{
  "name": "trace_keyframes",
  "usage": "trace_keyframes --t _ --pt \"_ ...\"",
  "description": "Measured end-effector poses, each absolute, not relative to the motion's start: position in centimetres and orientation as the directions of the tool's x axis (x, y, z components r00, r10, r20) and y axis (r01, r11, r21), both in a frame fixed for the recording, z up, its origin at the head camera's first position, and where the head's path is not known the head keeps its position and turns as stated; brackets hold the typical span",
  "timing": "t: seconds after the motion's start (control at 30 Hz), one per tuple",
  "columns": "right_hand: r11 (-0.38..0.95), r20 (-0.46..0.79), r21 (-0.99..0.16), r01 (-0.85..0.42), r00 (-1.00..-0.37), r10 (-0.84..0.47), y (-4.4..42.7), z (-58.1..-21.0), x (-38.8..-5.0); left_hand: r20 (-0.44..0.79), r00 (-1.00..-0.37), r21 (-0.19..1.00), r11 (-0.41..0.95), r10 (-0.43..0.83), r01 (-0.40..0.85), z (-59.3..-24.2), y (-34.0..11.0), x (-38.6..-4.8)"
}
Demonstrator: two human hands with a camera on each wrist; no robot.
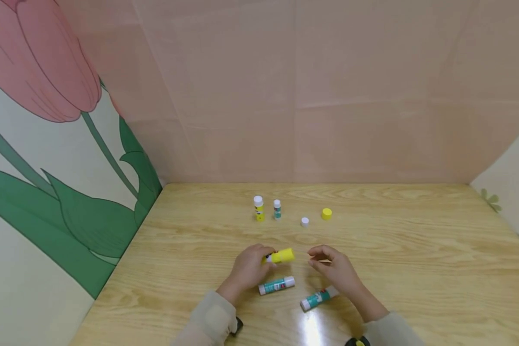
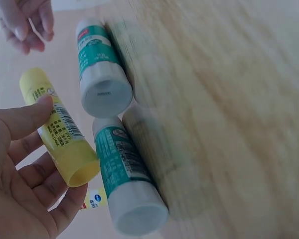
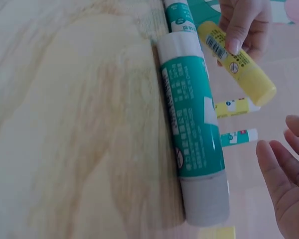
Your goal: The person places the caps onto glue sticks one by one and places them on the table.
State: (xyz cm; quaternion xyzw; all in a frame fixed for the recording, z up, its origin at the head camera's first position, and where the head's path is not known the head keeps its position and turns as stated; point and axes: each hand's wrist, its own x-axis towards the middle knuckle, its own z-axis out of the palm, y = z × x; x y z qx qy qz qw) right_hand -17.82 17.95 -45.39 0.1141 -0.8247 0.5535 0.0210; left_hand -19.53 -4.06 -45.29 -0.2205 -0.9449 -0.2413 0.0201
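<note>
My left hand (image 1: 252, 266) grips a yellow glue stick (image 1: 283, 255) between thumb and fingers, tilted above the table. In the left wrist view, the near end of that yellow glue stick (image 2: 62, 132) looks like a round, hollow base. My right hand (image 1: 335, 269) is held to the right of it, its fingers loosely bent and holding nothing. Below the hands lie two teal glue sticks with white ends: one teal glue stick (image 1: 277, 285) near the left hand, another teal glue stick (image 1: 315, 299) partly hidden under the right hand.
Farther back stand a yellow glue stick with a white top (image 1: 259, 209) and a smaller teal glue stick (image 1: 277, 210). To their right sit a small white cap (image 1: 304, 222) and a yellow cap (image 1: 326, 214). A pink backdrop (image 1: 294, 96) rises behind the wooden table (image 1: 415, 250).
</note>
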Motion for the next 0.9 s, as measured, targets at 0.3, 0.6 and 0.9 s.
trace_keyframes --t 0.3,0.6,0.9 --pt "0.381 0.185 -0.893 -0.239 -0.967 -0.174 18.8 -46.1 -17.8 0.115 -0.929 0.467 0.806 0.352 0.364 -45.2 -4.5 -19.7" --pt "0.458 0.171 -0.864 -0.21 -0.977 -0.126 19.9 -46.3 -17.9 0.061 -0.966 0.458 0.853 0.25 0.249 -45.4 -5.1 -19.7" --pt "0.466 0.18 -0.854 -0.23 -0.972 -0.15 20.7 -46.5 -18.2 0.02 -0.977 0.453 0.87 0.211 0.197 -45.5 -5.6 -19.8"
